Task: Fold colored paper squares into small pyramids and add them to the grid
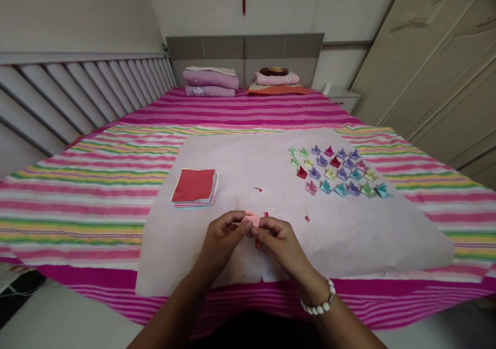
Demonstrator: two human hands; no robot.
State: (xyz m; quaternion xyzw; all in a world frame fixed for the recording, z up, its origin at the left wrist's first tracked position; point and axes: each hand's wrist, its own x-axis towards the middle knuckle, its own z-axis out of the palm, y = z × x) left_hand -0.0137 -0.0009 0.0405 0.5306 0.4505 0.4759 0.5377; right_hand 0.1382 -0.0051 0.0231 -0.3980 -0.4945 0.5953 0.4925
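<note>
I see the left hand and right hand pinching folded pink paper over the pale sheet. Around them, tiny red pieces lie at twelve and three o'clock, the square-paper stack at ten, origami figures at two; beyond, at one, a nightstand, contents hidden.

The bed bears paper and 2 folded piles.

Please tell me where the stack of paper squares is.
In the head view, the stack of paper squares lies on the left part of the pale sheet, beyond and left of the left hand.
</note>
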